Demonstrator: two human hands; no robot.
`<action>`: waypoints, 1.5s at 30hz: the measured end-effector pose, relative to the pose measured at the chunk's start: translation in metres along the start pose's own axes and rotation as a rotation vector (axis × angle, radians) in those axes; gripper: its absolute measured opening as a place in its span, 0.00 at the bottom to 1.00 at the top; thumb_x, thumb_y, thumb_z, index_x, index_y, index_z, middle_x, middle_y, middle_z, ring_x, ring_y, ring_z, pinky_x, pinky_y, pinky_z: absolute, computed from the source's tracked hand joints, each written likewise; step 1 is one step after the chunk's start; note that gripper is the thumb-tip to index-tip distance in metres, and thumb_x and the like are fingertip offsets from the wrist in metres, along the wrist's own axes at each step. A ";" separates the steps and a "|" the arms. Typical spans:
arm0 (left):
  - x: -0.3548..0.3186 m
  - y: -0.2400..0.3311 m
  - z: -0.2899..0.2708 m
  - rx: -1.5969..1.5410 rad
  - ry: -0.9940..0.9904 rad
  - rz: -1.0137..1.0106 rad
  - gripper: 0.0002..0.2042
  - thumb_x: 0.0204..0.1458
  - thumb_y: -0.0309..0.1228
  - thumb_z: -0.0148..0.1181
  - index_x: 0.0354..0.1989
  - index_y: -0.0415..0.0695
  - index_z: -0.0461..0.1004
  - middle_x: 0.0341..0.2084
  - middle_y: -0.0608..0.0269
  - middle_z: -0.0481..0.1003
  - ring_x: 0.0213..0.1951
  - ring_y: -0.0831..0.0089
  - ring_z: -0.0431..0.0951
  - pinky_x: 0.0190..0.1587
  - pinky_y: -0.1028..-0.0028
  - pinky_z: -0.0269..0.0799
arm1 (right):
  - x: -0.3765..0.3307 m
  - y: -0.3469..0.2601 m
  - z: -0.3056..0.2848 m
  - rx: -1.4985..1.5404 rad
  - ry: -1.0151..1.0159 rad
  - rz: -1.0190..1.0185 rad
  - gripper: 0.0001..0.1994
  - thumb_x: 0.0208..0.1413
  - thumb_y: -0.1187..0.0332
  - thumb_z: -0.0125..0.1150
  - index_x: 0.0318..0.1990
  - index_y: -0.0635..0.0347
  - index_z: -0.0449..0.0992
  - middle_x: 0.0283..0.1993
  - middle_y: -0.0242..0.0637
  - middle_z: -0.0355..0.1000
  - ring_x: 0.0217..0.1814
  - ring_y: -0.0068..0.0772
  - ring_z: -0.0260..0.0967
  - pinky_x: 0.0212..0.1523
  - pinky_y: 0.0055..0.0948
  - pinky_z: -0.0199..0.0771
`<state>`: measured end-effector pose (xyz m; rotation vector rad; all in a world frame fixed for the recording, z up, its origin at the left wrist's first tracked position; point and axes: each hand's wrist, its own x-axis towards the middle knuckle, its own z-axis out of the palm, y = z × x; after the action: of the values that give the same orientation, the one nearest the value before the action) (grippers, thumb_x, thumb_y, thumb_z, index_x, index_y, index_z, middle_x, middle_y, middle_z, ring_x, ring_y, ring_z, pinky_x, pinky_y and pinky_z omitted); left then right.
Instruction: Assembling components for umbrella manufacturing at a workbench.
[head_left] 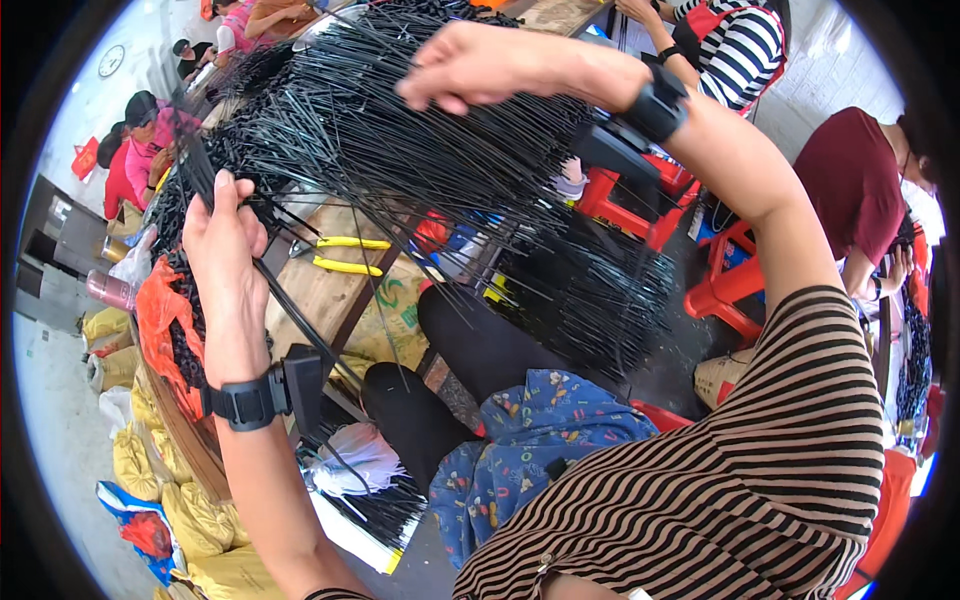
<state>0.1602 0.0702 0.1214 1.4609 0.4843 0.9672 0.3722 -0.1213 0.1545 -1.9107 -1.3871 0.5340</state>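
My left hand (225, 235), at the left of the workbench, is closed around a bundle of thin black rods (290, 310). The bundle runs from above the thumb down past the wrist toward my knee. Over the far side of a large heap of similar black rods (400, 140) is my right hand (465, 70), its fingers curled together. Whether anything sits in those fingers is hidden. Between my hands, yellow-handled pliers (350, 255) lie on the wooden bench top (315, 235).
An orange plastic bag (170, 310) lies along the bench's left side, above yellow sacks (195, 520) on the floor. Red stools (725, 290) stand to the right. More black rods (600, 300) hang beyond my knees. Several people work nearby, one in a striped top (740, 50).
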 end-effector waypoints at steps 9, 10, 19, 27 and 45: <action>-0.038 0.010 0.032 -0.046 -0.093 -0.142 0.11 0.63 0.36 0.44 0.42 0.39 0.60 0.34 0.50 0.74 0.27 0.67 0.77 0.31 0.69 0.78 | 0.108 -0.088 0.059 0.279 -0.009 -0.096 0.15 0.55 0.58 0.55 0.24 0.60 0.72 0.18 0.30 0.68 0.16 0.25 0.63 0.18 0.24 0.64; -0.037 0.008 0.032 -0.047 -0.094 -0.144 0.11 0.63 0.36 0.44 0.42 0.39 0.60 0.34 0.50 0.74 0.27 0.67 0.77 0.31 0.69 0.78 | 0.131 -0.088 0.061 0.524 -0.038 -0.062 0.12 0.58 0.67 0.52 0.24 0.63 0.70 0.21 0.36 0.70 0.16 0.34 0.67 0.18 0.26 0.70; -0.012 0.020 -0.036 -0.249 -0.079 0.103 0.15 0.61 0.42 0.49 0.30 0.43 0.61 0.15 0.71 0.58 0.13 0.81 0.55 0.16 0.78 0.54 | 0.069 -0.087 0.110 0.110 -0.311 -0.284 0.27 0.54 0.44 0.57 0.41 0.66 0.76 0.34 0.36 0.74 0.35 0.24 0.71 0.38 0.24 0.72; 0.012 0.063 -0.026 -0.046 -0.050 0.457 0.19 0.61 0.49 0.44 0.29 0.45 0.62 0.19 0.66 0.66 0.21 0.78 0.68 0.26 0.79 0.67 | 0.092 -0.090 0.166 0.157 -0.176 -0.641 0.18 0.52 0.53 0.62 0.27 0.62 0.75 0.18 0.33 0.64 0.25 0.25 0.62 0.28 0.30 0.63; -0.008 -0.023 -0.079 0.017 -0.022 0.045 0.19 0.63 0.42 0.43 0.36 0.37 0.71 0.33 0.57 0.75 0.37 0.71 0.76 0.44 0.70 0.71 | 0.076 -0.042 0.186 0.178 -0.197 -0.519 0.14 0.49 0.79 0.49 0.44 0.65 0.74 0.37 0.47 0.75 0.39 0.38 0.74 0.41 0.35 0.72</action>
<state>0.0984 0.1151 0.0887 1.5016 0.4464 0.9841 0.2436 0.0132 0.0672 -1.3122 -1.8152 0.5715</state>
